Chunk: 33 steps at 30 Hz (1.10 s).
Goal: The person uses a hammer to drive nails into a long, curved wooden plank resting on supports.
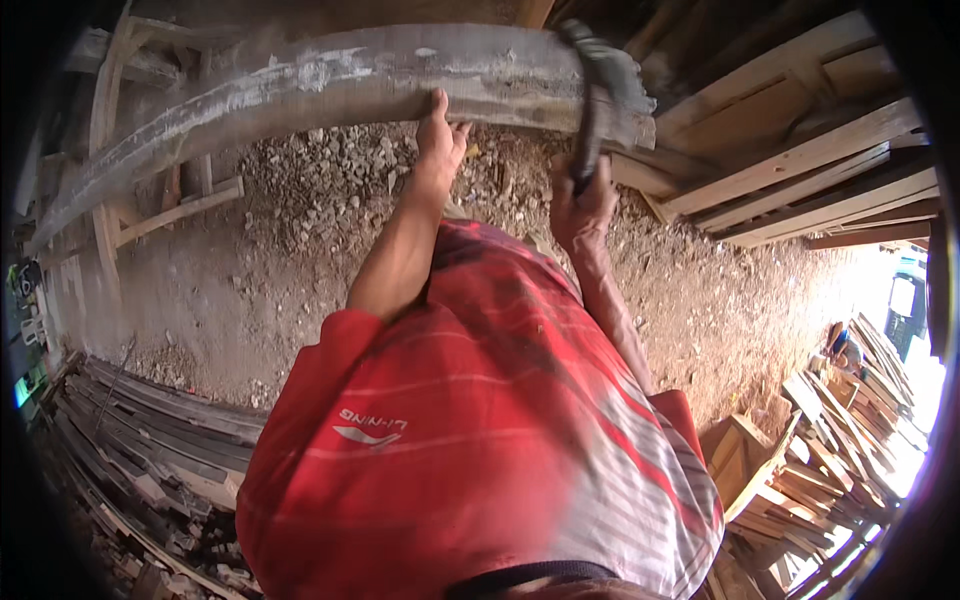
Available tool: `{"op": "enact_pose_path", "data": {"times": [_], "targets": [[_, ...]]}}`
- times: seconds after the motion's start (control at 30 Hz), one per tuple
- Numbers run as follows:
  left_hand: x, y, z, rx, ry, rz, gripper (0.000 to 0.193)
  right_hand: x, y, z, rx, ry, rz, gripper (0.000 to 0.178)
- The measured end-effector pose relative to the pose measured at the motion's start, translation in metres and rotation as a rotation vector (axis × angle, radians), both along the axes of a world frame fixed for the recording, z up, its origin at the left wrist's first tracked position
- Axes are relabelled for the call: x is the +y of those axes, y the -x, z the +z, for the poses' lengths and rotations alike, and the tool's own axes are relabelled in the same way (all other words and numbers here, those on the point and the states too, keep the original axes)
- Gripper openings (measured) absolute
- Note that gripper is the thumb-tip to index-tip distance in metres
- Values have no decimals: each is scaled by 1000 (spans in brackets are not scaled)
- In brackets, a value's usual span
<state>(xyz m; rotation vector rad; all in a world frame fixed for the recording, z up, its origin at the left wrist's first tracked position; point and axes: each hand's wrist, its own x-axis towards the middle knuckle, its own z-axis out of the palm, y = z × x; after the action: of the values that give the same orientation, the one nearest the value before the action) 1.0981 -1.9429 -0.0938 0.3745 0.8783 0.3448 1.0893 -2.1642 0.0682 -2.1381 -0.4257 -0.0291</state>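
A long weathered wooden beam [480, 92], grey with whitish patches, stretches across the far side and curves toward the left in the wide view. My left hand [438, 148] grips its near edge, thumb up against the face and fingers partly hidden underneath. In my right hand [583, 205], closed around the dark handle, is a hammer [593, 110]. Its head, smeared by motion, overlaps the beam's right end; whether they touch I cannot tell. Both forearms reach forward from my red shirt.
Gravel [325, 185] covers the dirt floor below the beam. A wooden trestle frame [108, 210] stands at left. Planks and panels [800, 165] lean at right. Stacked dark boards [165, 420] lie near left, with scrap timber [800, 490] near right. Another person [848, 350] is at far right.
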Motion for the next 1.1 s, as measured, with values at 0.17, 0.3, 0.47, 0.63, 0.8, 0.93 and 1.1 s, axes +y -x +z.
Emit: {"op": "enact_pose_path", "data": {"times": [0.17,0.3,0.47,0.63,0.8,0.93,1.1], "targets": [[10,-19,3,-122,-38,50,63,1,-18,-19,-290,-127,68,13],[11,-7,-1,-134,20,40,63,-2,-16,-68,99,255,111,24],[2,4,11,-129,6,-32,65,-9,-16,-7,139,34,-15,29],[7,24,-21,-510,-34,-476,42,-8,-21,25,144,-35,-146,31],[4,0,-63,-641,434,-127,31,-22,5,0,182,7,-111,29],[-14,-40,-40,-690,557,-123,44,-35,34,-4,450,241,-96,31],[-15,-58,-66,-632,554,-178,44,-38,38,-13,507,261,-36,35]]}}
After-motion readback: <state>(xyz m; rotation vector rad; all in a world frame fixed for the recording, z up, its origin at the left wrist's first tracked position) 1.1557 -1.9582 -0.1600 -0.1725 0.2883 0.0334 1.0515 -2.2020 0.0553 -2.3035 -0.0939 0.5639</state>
